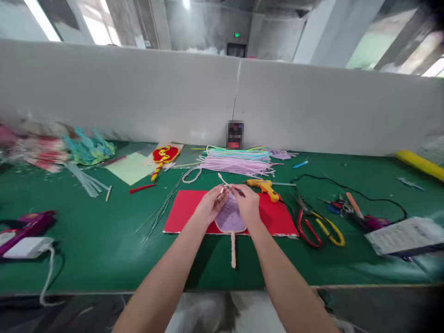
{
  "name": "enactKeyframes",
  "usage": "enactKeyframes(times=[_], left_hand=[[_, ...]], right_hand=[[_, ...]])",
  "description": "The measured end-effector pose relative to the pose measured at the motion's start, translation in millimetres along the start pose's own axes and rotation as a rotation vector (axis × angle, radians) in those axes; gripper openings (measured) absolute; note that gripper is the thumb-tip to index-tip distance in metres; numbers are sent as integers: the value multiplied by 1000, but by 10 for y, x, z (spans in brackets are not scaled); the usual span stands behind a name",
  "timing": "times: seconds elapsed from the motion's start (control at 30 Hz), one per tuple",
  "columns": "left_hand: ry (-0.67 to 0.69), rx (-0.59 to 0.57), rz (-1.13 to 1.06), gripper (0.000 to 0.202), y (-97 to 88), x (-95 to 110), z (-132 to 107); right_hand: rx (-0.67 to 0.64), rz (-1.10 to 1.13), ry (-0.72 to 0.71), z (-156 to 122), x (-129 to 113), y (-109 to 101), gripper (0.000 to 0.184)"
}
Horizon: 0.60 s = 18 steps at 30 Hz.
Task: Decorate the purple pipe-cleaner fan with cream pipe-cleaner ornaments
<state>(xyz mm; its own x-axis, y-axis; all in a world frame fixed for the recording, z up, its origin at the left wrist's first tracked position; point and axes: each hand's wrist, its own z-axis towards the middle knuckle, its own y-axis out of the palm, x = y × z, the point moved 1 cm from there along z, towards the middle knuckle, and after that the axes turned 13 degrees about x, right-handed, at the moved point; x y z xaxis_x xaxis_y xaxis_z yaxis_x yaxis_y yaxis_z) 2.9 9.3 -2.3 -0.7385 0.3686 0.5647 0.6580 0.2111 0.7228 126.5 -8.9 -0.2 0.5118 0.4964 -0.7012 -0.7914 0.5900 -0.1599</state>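
A lilac fan (231,216) with a pale pink rim and a thin pink handle lies on a red board (183,208), its handle hanging over the near edge. Both hands are at the top of the fan. My left hand (211,204) is closed, fingertips pinching a pale pink pipe cleaner (222,179) by the fan's rim. From the other side, my right hand (248,201) pinches the same pipe cleaner, its thumb and fingers pressed together. The pipe cleaner's free end sticks up and away to the left. My fingers partly hide the fan's top edge.
Behind the board lies a heap of lilac and mint pipe cleaners (236,162). A yellow glue gun (265,187) rests on the board's far right, with pliers (307,222) beside it. A red-and-yellow fan (165,155) lies at back left, thin wires (161,210) nearer.
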Motion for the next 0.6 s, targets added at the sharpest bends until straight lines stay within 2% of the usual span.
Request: enactKeyframes(times=[0.2, 0.47, 0.6], left_hand=[[-25, 31, 6, 13, -5, 4, 13], [-233, 61, -6, 10, 26, 10, -34], [-241, 97, -75, 13, 33, 18, -23]], right_hand=[[-14, -1, -7, 9, -5, 1, 13], [-37, -47, -54, 6, -4, -14, 14], [-85, -63, -65, -16, 17, 21, 15]])
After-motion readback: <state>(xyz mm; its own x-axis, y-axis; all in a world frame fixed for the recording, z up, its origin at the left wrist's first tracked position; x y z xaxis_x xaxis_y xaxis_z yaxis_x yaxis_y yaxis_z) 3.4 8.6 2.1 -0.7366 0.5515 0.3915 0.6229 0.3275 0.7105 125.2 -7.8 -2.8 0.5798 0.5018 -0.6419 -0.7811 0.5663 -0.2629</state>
